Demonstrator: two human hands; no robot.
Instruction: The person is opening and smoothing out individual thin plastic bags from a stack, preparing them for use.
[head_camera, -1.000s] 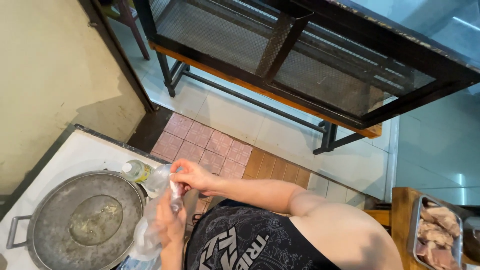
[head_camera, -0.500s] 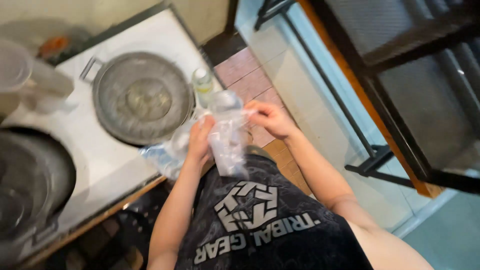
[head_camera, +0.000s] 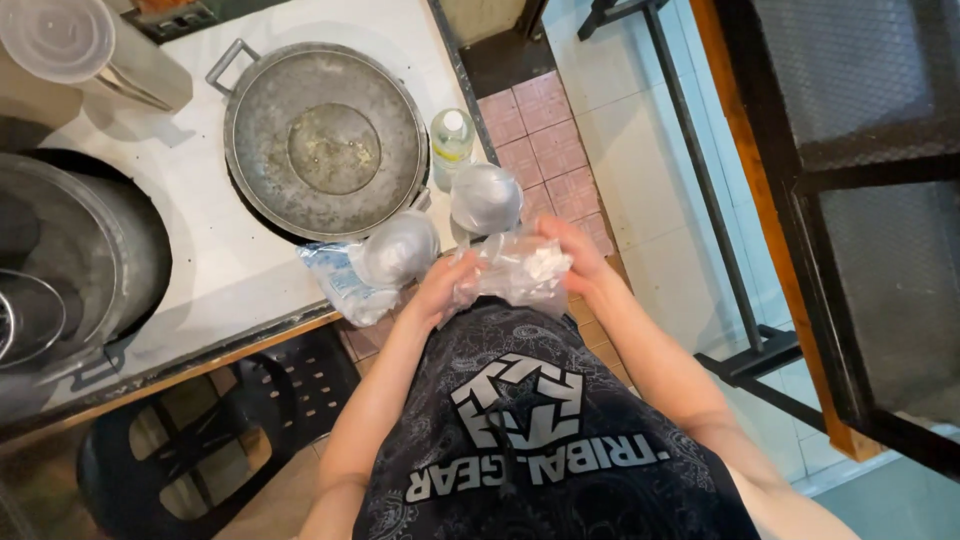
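Both hands meet in front of the person's body, just off the near edge of the white counter (head_camera: 200, 200). The left hand (head_camera: 442, 290) and the right hand (head_camera: 570, 255) close on a crumpled clear plastic bag (head_camera: 515, 272), which lies stretched between them, the fingers curled into its folds. Just beyond the bag, at the counter's near corner, sit two inflated clear plastic bags (head_camera: 400, 250) and a small clear plastic bottle with a white cap (head_camera: 452, 140). A round grey metal wok with a handle (head_camera: 328, 140) rests further back.
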